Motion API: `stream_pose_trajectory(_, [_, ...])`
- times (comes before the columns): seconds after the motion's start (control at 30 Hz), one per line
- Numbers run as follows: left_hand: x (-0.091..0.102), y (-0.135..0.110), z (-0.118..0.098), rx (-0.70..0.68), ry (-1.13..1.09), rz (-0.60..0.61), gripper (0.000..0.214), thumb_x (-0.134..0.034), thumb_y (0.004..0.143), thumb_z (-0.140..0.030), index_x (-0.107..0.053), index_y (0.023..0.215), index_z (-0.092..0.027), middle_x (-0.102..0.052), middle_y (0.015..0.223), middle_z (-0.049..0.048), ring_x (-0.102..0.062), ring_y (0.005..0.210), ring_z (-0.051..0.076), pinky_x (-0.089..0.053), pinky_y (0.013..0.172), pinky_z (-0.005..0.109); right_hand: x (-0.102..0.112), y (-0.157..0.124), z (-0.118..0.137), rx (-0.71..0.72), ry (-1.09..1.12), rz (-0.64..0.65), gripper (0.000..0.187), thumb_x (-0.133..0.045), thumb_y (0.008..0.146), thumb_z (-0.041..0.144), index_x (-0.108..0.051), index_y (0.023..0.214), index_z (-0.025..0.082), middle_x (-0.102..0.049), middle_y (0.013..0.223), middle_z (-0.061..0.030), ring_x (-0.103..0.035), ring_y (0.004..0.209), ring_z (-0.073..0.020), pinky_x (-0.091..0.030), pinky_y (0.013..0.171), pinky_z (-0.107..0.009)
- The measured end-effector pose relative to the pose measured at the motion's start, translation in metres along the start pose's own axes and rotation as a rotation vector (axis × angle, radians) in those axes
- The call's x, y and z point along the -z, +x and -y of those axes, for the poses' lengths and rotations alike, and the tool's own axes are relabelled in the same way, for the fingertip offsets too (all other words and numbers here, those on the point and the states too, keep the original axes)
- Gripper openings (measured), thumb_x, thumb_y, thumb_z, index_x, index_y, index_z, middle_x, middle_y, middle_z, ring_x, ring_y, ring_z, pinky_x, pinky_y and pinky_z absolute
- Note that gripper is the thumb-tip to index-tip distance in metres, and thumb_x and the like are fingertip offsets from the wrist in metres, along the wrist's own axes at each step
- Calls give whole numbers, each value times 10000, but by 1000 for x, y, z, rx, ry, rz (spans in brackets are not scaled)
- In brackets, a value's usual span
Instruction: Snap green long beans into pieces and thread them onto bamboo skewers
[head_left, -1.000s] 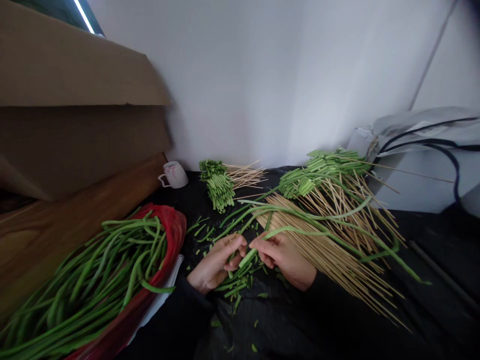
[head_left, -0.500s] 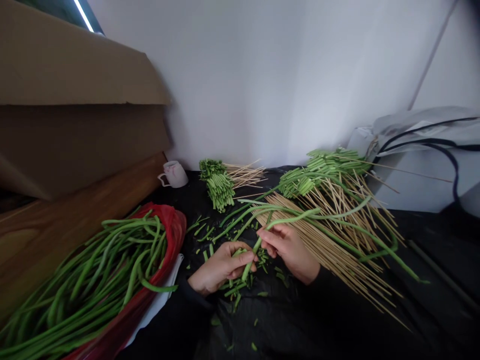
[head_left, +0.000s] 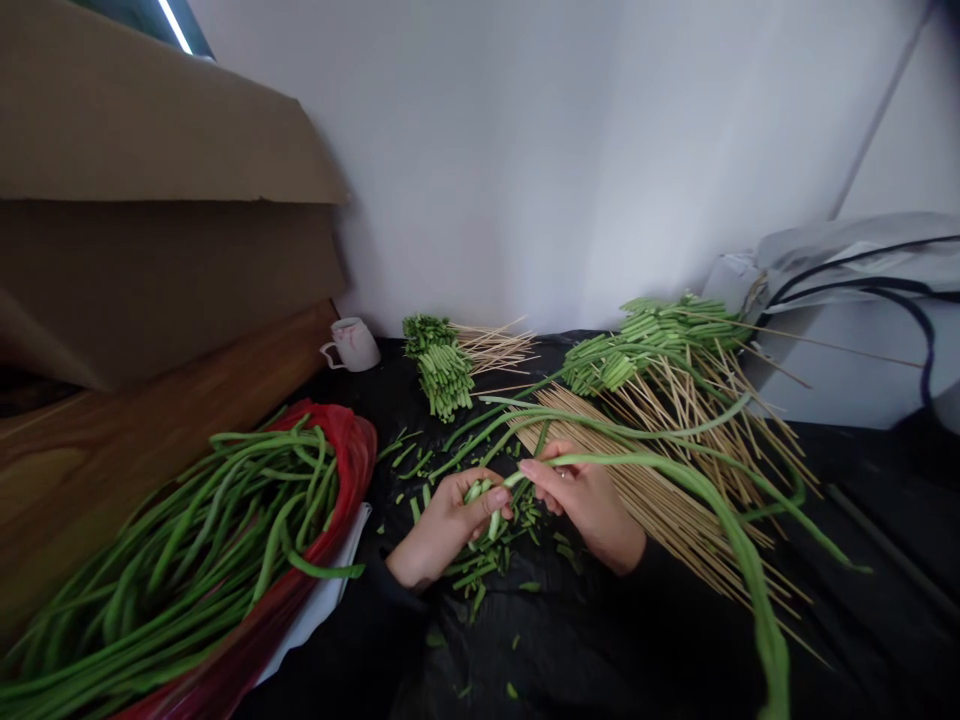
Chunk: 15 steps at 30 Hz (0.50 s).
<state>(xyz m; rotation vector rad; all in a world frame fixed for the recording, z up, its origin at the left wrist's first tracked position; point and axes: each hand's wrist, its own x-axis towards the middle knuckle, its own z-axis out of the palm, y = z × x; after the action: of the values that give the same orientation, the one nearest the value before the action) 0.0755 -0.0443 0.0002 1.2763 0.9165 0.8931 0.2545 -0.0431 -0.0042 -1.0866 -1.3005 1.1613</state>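
My left hand [head_left: 448, 525] is closed around a few short bean pieces [head_left: 495, 524], whose pale ends stick out by the thumb. Between finger and thumb, my right hand [head_left: 589, 505] pinches a long green bean [head_left: 694, 480]. One end of that bean reaches the left fingertips; the rest arches right and hangs down to the bottom edge. Short bean scraps [head_left: 471, 577] lie scattered on the black sheet below both hands. Thin wooden skewers [head_left: 675, 530] are spread just right of my right hand, with other long beans [head_left: 814, 525] lying across them.
A red bag [head_left: 358, 450] full of long beans stands at left. Behind are skewered bean bundles [head_left: 444, 380] and, at right, a larger pile [head_left: 667, 330]. A mug [head_left: 355, 345] stands near the wall, beside a cardboard box [head_left: 165, 260]. Black straps [head_left: 885, 285] hang at far right.
The long bean has swung from pointing away over the skewers to arching right and down toward me. My hands stay close together, the left still closed on short pieces.
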Motion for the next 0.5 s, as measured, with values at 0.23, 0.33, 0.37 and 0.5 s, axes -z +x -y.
stream_pose_trajectory(0.23, [3, 1, -4, 32, -387, -57, 292, -789, 734, -349, -625, 769, -110, -606, 654, -2, -241, 399, -18, -166, 357, 114, -5, -6, -3, -28, 29, 50, 283, -679, 806, 448, -568, 704, 209, -581, 583, 36, -498, 495, -101, -364, 455, -228])
stream_pose_trajectory(0.33, [12, 5, -8, 1, -560, -169, 273, -800, 733, -296, -615, 799, -106, -583, 688, -24, -236, 406, -32, -205, 354, 72, -12, -10, -6, -76, 5, 120, 261, -684, 799, 415, -587, 699, 194, -594, 584, 30, -499, 491, -93, -370, 460, -221])
stream_pose_trajectory(0.37, [15, 7, -9, 0, -604, -199, 262, -792, 743, -284, -610, 806, -106, -576, 689, -28, -250, 407, -32, -223, 356, 65, -15, -12, -6, -95, 12, 139, 258, -686, 794, 410, -590, 700, 190, -598, 585, 31, -495, 484, -88, -368, 458, -218])
stream_pose_trajectory(0.5, [22, 9, -9, 116, -736, -165, 185, -695, 828, -267, -580, 799, -126, -502, 598, -45, -343, 417, 9, -285, 362, 82, -17, -14, -5, -152, 57, 182, 276, -705, 771, 426, -597, 709, 180, -594, 567, 39, -475, 457, -74, -356, 445, -205])
